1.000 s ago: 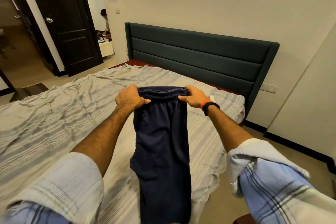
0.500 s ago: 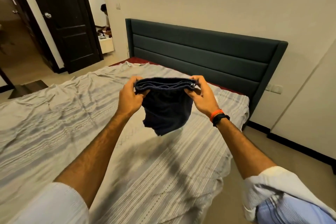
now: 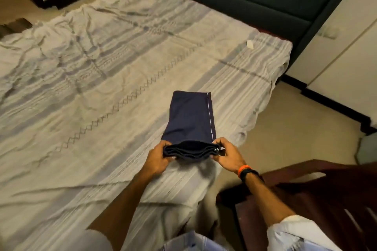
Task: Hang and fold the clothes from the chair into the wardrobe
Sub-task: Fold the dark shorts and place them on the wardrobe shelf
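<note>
Two hands share the work, one at each end of the waistband. Our left hand [image 3: 158, 158] pinches the left corner of the navy shorts [image 3: 190, 120], and our right hand [image 3: 227, 156] pinches the right corner, so the fingers of both are clamped on the gathered, wavy elastic edge. We hold it this way because the waistband is the stiffest line of the garment: gripped at both corners, it keeps the layers stacked and the sides even.

The shorts lie stretched away from us on the bed [image 3: 102, 79], near its right edge, with the leg hems flat on the striped bedspread at the far end and the waistband lifted just above the sheet at our end. A thin white piping line runs along the right side, which shows they are already doubled lengthwise, leg over leg. We judge the bed serves as the folding surface because it is broad and flat.

We take the step in hand to be the crosswise fold, bringing the waistband over towards the hems, though that is not yet done. The cloth is limp and will slide on itself if one corner drops.

Our dark wooden chair [image 3: 318, 193] stands close at our right, beside the bed corner; no clothes show on the part we see. The wardrobe door [image 3: 346, 51] appears beyond the bed.
</note>
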`<state>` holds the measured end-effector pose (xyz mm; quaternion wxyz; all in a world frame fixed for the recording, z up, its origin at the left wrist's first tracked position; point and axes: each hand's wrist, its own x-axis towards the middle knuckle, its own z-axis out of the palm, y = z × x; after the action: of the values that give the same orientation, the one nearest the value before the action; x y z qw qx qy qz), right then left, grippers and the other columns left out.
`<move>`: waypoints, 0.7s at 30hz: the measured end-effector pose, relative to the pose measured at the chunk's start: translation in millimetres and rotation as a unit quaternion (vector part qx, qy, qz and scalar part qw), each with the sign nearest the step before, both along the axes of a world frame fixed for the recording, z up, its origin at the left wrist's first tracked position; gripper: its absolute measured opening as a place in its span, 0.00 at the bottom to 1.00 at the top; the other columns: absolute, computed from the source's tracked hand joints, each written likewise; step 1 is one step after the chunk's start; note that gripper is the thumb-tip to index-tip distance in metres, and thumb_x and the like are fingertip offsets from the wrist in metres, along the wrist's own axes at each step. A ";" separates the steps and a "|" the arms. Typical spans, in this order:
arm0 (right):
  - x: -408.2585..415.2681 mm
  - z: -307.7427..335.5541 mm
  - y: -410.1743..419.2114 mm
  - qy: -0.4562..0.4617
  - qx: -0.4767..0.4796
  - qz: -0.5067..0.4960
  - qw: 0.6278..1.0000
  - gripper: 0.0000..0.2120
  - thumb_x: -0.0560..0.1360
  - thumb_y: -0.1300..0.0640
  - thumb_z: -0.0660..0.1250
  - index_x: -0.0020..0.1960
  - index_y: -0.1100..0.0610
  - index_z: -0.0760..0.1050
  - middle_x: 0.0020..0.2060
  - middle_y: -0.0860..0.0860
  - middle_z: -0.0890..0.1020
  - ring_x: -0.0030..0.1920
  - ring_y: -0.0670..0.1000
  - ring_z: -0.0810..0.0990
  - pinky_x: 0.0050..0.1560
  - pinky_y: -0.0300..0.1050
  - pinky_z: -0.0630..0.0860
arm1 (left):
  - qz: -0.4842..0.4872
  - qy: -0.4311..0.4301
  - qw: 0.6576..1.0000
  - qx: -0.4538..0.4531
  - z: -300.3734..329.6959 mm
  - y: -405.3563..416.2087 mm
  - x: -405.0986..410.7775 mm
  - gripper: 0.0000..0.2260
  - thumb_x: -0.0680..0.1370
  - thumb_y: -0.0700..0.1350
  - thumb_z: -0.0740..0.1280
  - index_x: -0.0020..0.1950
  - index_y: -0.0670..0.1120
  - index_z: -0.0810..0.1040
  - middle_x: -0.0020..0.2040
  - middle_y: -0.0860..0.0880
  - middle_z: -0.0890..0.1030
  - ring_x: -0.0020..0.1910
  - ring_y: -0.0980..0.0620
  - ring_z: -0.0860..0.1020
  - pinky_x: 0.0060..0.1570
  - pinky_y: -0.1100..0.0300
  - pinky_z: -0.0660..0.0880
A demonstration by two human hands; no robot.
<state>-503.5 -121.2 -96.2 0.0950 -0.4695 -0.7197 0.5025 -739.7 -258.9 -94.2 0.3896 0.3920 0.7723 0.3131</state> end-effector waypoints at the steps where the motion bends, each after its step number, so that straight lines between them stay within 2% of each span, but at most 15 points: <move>1: 4.3 -10.4 -8.9 -0.011 -0.011 0.000 1.000 0.19 0.68 0.65 0.76 0.49 0.47 0.74 0.46 0.47 0.83 0.46 0.49 0.83 0.53 0.47 0.79 | -0.007 -0.003 1.000 -0.026 -6.8 -7.2 3.1 0.13 0.74 0.36 0.73 0.53 0.48 0.74 0.48 0.49 0.80 0.47 0.50 0.77 0.44 0.62 0.69; 4: 13.2 -33.4 -30.3 -0.030 -0.049 -0.005 0.998 0.18 0.68 0.66 0.75 0.52 0.49 0.76 0.49 0.53 0.84 0.52 0.56 0.83 0.57 0.52 0.78 | -0.017 -0.007 0.998 -0.059 -21.5 -24.9 9.0 0.12 0.74 0.39 0.73 0.52 0.48 0.73 0.46 0.49 0.79 0.45 0.50 0.77 0.42 0.61 0.70; 7: 20.6 -42.5 -48.1 -0.062 -0.072 0.001 0.995 0.15 0.69 0.65 0.75 0.53 0.54 0.78 0.48 0.55 0.85 0.51 0.56 0.84 0.57 0.52 0.79 | -0.033 0.007 0.995 -0.091 -32.9 -39.3 15.5 0.11 0.75 0.41 0.73 0.52 0.48 0.72 0.47 0.49 0.79 0.46 0.49 0.76 0.42 0.60 0.67; 11: 31.4 -48.2 -75.7 -0.108 -0.076 0.004 0.991 0.14 0.69 0.63 0.75 0.54 0.56 0.79 0.46 0.51 0.85 0.49 0.51 0.83 0.48 0.39 0.75 | -0.051 0.010 0.991 -0.123 -48.4 -60.5 25.5 0.14 0.74 0.43 0.74 0.55 0.45 0.74 0.48 0.48 0.79 0.47 0.48 0.77 0.43 0.61 0.65; 16: 43.0 -51.1 -111.4 -0.149 -0.102 0.009 0.984 0.14 0.71 0.61 0.74 0.56 0.55 0.80 0.48 0.51 0.84 0.49 0.47 0.80 0.41 0.27 0.69 | -0.088 -0.018 0.983 -0.163 -67.5 -91.3 28.9 0.17 0.73 0.48 0.75 0.57 0.46 0.75 0.49 0.49 0.80 0.50 0.48 0.79 0.46 0.57 0.71; 19: 48.3 -56.0 -129.5 -0.193 -0.138 0.041 0.971 0.14 0.71 0.59 0.75 0.56 0.53 0.79 0.49 0.50 0.84 0.52 0.49 0.80 0.47 0.36 0.70 | -0.122 -0.043 0.969 -0.208 -70.8 -107.9 30.1 0.15 0.74 0.46 0.74 0.57 0.46 0.75 0.48 0.48 0.81 0.46 0.47 0.82 0.44 0.55 0.79; 21: 50.1 -57.0 -138.5 -0.215 -0.159 0.059 0.962 0.15 0.71 0.58 0.74 0.56 0.52 0.79 0.48 0.49 0.83 0.52 0.50 0.80 0.49 0.39 0.70 | -0.134 -0.089 0.952 -0.260 -73.3 -115.8 29.2 0.16 0.74 0.45 0.74 0.58 0.47 0.73 0.48 0.46 0.82 0.42 0.48 0.84 0.41 0.55 0.82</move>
<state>-453.4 -259.7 -153.2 -0.1679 -0.5319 -0.6607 0.5023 -710.6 -374.7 -167.5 0.5840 0.3473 0.7293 0.0797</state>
